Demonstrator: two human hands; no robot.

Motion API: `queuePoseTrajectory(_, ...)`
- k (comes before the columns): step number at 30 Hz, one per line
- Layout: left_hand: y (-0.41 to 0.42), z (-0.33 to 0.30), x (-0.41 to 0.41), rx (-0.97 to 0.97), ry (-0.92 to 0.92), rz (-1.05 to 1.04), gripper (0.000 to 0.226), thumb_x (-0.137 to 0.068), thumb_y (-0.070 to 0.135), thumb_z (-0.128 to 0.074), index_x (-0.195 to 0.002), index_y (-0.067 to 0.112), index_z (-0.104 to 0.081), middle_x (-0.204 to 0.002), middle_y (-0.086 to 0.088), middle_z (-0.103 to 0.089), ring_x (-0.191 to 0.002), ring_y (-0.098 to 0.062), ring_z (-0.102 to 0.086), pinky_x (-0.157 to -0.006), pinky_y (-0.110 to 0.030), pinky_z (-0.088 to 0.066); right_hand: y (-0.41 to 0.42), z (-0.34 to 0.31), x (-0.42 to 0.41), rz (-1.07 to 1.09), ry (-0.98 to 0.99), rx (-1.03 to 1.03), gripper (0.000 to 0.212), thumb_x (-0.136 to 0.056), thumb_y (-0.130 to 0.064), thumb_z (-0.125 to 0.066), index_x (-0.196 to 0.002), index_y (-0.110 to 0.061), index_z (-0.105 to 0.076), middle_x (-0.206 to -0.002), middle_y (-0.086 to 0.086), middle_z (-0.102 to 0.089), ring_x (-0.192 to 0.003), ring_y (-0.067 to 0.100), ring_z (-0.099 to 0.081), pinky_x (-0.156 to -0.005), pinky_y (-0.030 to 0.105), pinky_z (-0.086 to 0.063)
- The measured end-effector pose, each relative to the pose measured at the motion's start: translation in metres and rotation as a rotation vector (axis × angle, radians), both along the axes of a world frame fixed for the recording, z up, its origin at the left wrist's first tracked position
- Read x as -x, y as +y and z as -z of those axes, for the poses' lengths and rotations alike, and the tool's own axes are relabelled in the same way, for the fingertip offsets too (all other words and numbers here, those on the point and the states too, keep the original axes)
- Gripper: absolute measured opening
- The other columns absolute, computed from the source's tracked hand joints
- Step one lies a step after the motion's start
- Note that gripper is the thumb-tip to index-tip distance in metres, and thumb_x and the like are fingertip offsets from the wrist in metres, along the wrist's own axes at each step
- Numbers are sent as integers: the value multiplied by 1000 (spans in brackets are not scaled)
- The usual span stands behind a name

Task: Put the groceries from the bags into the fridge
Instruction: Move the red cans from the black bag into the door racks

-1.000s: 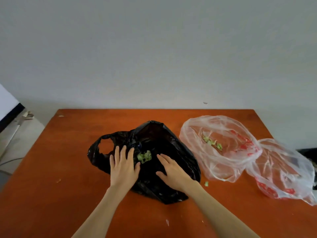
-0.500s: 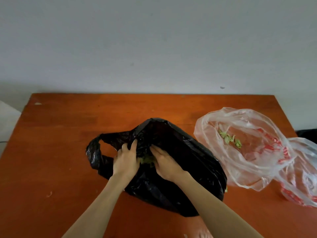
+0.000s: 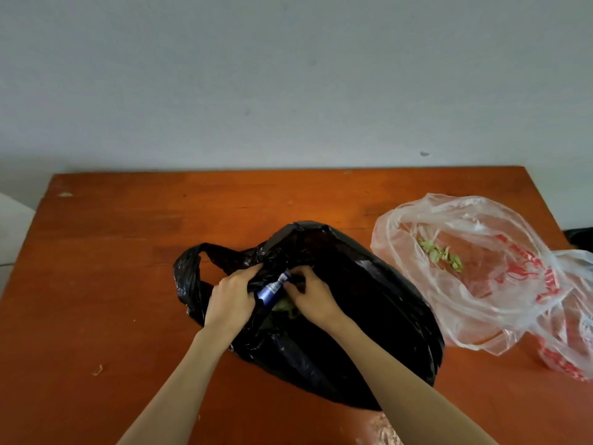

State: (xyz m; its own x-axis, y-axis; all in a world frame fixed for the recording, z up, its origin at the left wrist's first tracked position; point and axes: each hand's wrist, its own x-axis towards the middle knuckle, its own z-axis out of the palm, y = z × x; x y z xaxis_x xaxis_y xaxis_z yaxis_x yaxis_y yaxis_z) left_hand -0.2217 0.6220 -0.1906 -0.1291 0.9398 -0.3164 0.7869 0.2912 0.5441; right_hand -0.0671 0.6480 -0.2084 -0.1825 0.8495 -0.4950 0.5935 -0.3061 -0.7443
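Groceries surfaced: flat hands had curled, left hand gripping the black bag, right hand pinching a blue tube at its 9 o'clock mouth; unpacking had begun.

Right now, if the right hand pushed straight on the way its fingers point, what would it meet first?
Probably the blue tube-like package at the mouth of the black plastic bag; the right hand already has fingertips beside it, though depth is unclear.

Inside the crumpled black plastic bag, the blue printed packet shows only 1 end; its label is unreadable. Right of it, the red-printed clear bag is cut off.
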Motion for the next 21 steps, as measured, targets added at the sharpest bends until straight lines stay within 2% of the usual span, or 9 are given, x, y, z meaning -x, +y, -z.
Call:
queuePoseTrajectory(3, -1, -4, 0, 19, -22, 39, 67, -79, -13, -41, -134, 25, -48, -131, -7, -56, -79, -23, -63, -45, -13, -36, -8, 1, -3, 114, -31, 54, 34, -91, -26, -57, -121, -10, -52, -118, 7, -60, -107, 21, -57, -85, 24, -44)
queuePoseTrajectory(4, -1, -5, 0, 21, -35, 31, 68, -78, -13, -41, -134, 24, -50, -128, -8, -58, -70, -21, -62, -42, -14, -35, -10, 2, -3, 168, -39, 80, 37, -90, -28, -58, -121, -8, -51, -116, 7, -60, -106, 22, -58, -87, 25, -46)
queuePoseTrajectory(6, 0, -4, 0, 37, -66, -7, 67, -78, -14, -39, -133, 23, -51, -113, -11, -65, -51, -14, -55, -38, -15, -36, -14, 3, 3, 337, 33, 182, 43, -86, -34, -63, -116, -5, -54, -110, 9, -60, -95, 23, -64, -84, 31, -53)
queuePoseTrajectory(8, 0, -3, 1, 57, -96, -38, 65, -80, -13, -39, -133, 21, -51, -96, -9, -65, -49, -14, -53, -37, -15, -37, -17, 4, 12, 456, 135, 299, 37, -82, -35, -68, -101, -4, -60, -103, 11, -64, -84, 22, -66, -73, 29, -56)
queuePoseTrajectory(10, -2, -4, 1, 63, -130, -54, 60, -82, -12, -40, -133, 19, -50, -87, -4, -62, -50, -16, -56, -38, -15, -38, -18, 5, 20, 446, 127, 332, 34, -80, -35, -70, -96, -6, -64, -103, 11, -66, -91, 23, -65, -73, 27, -52)
queuePoseTrajectory(12, -5, -5, 1, 64, -151, -54, 59, -83, -12, -40, -133, 16, -49, -86, -3, -61, -50, -15, -56, -38, -14, -38, -19, 5, 26, 463, 143, 348, 44, -78, -34, -72, -110, -4, -63, -110, 11, -66, -100, 25, -63, -81, 28, -50)
queuePoseTrajectory(14, -6, -7, 1, 72, -158, -47, 60, -82, -12, -40, -134, 16, -48, -88, -5, -63, -50, -14, -56, -38, -14, -37, -17, 1, 28, 479, 187, 394, 47, -77, -29, -75, -113, -3, -60, -109, 11, -65, -100, 26, -63, -83, 29, -51)
queuePoseTrajectory(17, -4, -6, 2, 86, -145, -22, 63, -81, -13, -39, -135, 18, -47, -100, -10, -66, -53, -13, -56, -39, -14, -35, -11, -6, 31, 479, 232, 483, 44, -75, -24, -76, -110, -3, -60, -108, 13, -66, -91, 26, -64, -76, 30, -51)
queuePoseTrajectory(21, -3, -8, 2, 81, -127, -8, 61, -82, -12, -40, -135, 18, -46, -103, -11, -66, -54, -10, -54, -41, -12, -34, -9, -13, 32, 547, 284, 547, 52, -73, -18, -77, -117, 1, -55, -108, 18, -65, -93, 31, -65, -72, 32, -52)
